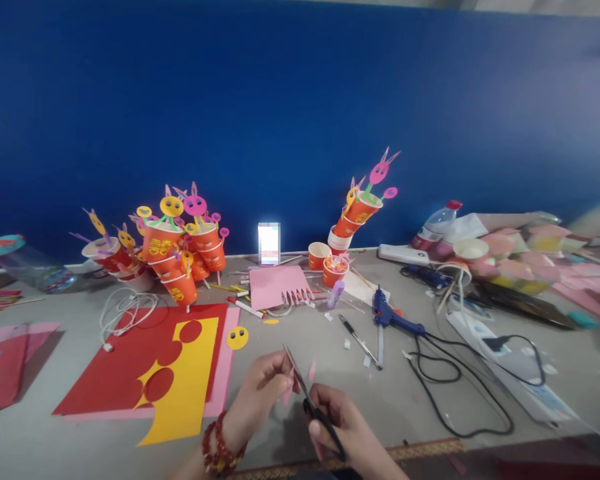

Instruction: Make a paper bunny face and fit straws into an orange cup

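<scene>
One L hand (265,385) is pinching pink paper (287,395), one R hand (336,415) is gripping scissors (308,405), prob. trimming, next snip needing steadiness.

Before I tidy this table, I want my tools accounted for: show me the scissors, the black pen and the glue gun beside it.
Scissors (309,405): head view, black handle near the blades.
Black pen (361,342): head view, mid-barrel.
Glue gun (388,315): head view, blue body.

Soft light, blurred edges — glaring screen (269,244)
</scene>
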A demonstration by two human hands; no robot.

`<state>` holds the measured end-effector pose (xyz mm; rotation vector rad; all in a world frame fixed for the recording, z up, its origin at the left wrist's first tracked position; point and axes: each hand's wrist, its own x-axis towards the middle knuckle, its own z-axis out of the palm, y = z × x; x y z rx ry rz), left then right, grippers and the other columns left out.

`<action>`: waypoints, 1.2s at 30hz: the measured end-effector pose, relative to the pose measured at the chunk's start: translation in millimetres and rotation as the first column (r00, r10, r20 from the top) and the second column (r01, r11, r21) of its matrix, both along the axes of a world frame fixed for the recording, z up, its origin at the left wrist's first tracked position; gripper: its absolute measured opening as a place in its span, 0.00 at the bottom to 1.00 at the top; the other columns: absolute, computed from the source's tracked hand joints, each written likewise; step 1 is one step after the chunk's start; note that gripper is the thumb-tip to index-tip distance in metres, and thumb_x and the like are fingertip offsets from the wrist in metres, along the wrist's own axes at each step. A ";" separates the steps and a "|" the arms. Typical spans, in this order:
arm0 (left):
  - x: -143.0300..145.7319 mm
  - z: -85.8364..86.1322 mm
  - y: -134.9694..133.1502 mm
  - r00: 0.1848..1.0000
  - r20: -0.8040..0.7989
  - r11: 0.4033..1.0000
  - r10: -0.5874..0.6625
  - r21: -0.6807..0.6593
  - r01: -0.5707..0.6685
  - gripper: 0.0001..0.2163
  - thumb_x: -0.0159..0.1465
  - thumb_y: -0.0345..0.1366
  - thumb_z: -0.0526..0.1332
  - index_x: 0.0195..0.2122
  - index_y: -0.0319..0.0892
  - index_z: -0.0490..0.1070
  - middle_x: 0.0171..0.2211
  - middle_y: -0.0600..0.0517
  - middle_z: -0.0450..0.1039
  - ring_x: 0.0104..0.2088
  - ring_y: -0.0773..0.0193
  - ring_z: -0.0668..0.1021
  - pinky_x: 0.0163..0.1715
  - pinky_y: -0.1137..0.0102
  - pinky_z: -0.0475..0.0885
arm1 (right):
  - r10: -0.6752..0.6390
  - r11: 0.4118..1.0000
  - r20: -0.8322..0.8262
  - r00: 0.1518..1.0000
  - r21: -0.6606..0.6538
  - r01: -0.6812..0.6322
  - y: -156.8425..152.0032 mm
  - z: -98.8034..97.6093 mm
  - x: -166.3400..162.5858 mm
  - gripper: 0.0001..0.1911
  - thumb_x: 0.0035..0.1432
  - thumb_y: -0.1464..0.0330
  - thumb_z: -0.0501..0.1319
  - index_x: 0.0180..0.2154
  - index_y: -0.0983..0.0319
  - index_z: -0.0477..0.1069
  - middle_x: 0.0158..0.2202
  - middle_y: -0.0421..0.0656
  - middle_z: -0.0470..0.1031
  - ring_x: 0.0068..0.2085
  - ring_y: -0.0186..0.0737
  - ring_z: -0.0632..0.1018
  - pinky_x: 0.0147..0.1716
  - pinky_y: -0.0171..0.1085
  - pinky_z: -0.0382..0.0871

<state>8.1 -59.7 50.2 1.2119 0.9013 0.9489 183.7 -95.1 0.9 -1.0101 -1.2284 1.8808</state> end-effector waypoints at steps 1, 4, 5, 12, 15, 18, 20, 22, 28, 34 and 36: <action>-0.3 0.6 0.1 1.000 -0.002 1.000 -0.002 -0.004 0.002 0.05 0.54 0.32 0.57 0.21 0.42 0.63 0.22 0.53 0.69 0.24 0.66 0.69 0.27 0.73 0.62 | 0.000 1.000 0.004 1.000 -0.001 0.000 0.3 0.0 0.4 0.34 0.39 0.39 0.68 0.26 0.58 0.56 0.16 0.29 0.58 0.15 0.27 0.64 0.15 0.27 0.53; -1.2 2.0 1.2 1.000 -0.017 1.000 -0.006 -0.022 0.005 0.05 0.54 0.31 0.57 0.22 0.42 0.63 0.22 0.52 0.69 0.24 0.66 0.69 0.26 0.73 0.62 | -0.006 1.000 0.014 1.000 -0.005 0.006 0.5 0.2 1.5 0.34 0.40 0.39 0.68 0.26 0.58 0.56 0.16 0.29 0.59 0.15 0.27 0.64 0.15 0.27 0.53; -1.4 2.1 1.8 1.000 -0.020 1.000 -0.006 -0.027 0.005 0.05 0.54 0.31 0.57 0.22 0.42 0.64 0.22 0.52 0.70 0.24 0.66 0.69 0.26 0.73 0.62 | -0.005 1.000 0.019 1.000 -0.004 0.005 0.3 0.4 1.8 0.33 0.40 0.40 0.68 0.26 0.58 0.56 0.15 0.29 0.59 0.15 0.27 0.64 0.15 0.27 0.53; -2.4 1.8 4.6 0.999 -0.038 0.998 -0.038 -0.047 0.036 0.06 0.55 0.31 0.57 0.21 0.41 0.65 0.22 0.52 0.71 0.24 0.67 0.68 0.26 0.72 0.61 | -0.015 1.000 0.066 0.998 0.004 0.014 0.3 3.9 3.4 0.31 0.44 0.42 0.68 0.26 0.57 0.55 0.16 0.28 0.58 0.15 0.27 0.64 0.15 0.27 0.53; -2.6 3.1 5.2 0.998 -0.034 0.998 -0.051 -0.047 0.049 0.06 0.55 0.32 0.57 0.22 0.41 0.66 0.22 0.53 0.70 0.23 0.67 0.67 0.26 0.72 0.60 | -0.007 1.000 0.086 0.996 0.009 0.006 1.0 3.5 4.6 0.32 0.42 0.41 0.68 0.26 0.58 0.56 0.16 0.29 0.58 0.15 0.27 0.64 0.15 0.27 0.52; -2.6 4.0 6.0 0.998 -0.036 0.997 -0.057 -0.047 0.055 0.06 0.55 0.32 0.58 0.22 0.41 0.67 0.22 0.53 0.70 0.23 0.67 0.68 0.26 0.73 0.60 | -0.014 1.000 0.081 0.997 0.008 0.014 1.7 3.2 4.9 0.32 0.42 0.41 0.68 0.26 0.58 0.55 0.16 0.28 0.57 0.15 0.27 0.64 0.15 0.27 0.52; -2.4 3.6 6.5 0.998 -0.038 0.997 -0.058 -0.050 0.056 0.05 0.55 0.32 0.57 0.22 0.41 0.67 0.22 0.53 0.70 0.23 0.67 0.68 0.26 0.73 0.60 | -0.020 1.000 0.079 0.997 0.010 0.020 2.3 3.6 4.6 0.32 0.43 0.41 0.68 0.25 0.57 0.54 0.17 0.28 0.55 0.15 0.27 0.63 0.15 0.27 0.52; -2.2 2.5 7.0 0.997 -0.041 0.997 -0.059 -0.055 0.057 0.05 0.55 0.32 0.57 0.23 0.41 0.67 0.22 0.53 0.69 0.24 0.67 0.68 0.26 0.73 0.60 | -0.020 1.000 0.085 0.996 0.011 0.019 3.0 3.8 4.3 0.32 0.43 0.41 0.68 0.24 0.57 0.53 0.16 0.28 0.54 0.15 0.26 0.62 0.16 0.27 0.53; -1.4 -0.6 7.1 0.997 -0.042 0.996 -0.065 -0.067 0.062 0.05 0.55 0.33 0.57 0.23 0.41 0.66 0.22 0.53 0.68 0.24 0.67 0.68 0.26 0.73 0.60 | -0.023 1.000 0.084 0.996 0.023 0.021 3.5 -0.5 5.6 0.32 0.43 0.42 0.68 0.24 0.57 0.52 0.17 0.28 0.54 0.15 0.26 0.60 0.16 0.28 0.53; 0.3 -1.5 6.7 0.997 -0.033 0.995 -0.067 -0.082 0.064 0.06 0.55 0.33 0.58 0.22 0.41 0.65 0.21 0.54 0.69 0.24 0.67 0.68 0.26 0.72 0.60 | -0.015 0.999 0.114 0.993 0.032 0.011 2.2 -6.0 8.7 0.31 0.46 0.44 0.67 0.25 0.57 0.52 0.17 0.27 0.53 0.15 0.26 0.61 0.15 0.27 0.53; 0.9 -1.6 7.0 0.997 -0.028 0.994 -0.069 -0.091 0.067 0.06 0.55 0.33 0.58 0.22 0.41 0.65 0.21 0.54 0.69 0.24 0.67 0.69 0.26 0.73 0.60 | -0.017 0.999 0.119 0.993 0.044 0.012 2.3 -6.1 9.5 0.31 0.46 0.44 0.67 0.25 0.57 0.52 0.17 0.27 0.53 0.16 0.26 0.61 0.15 0.27 0.54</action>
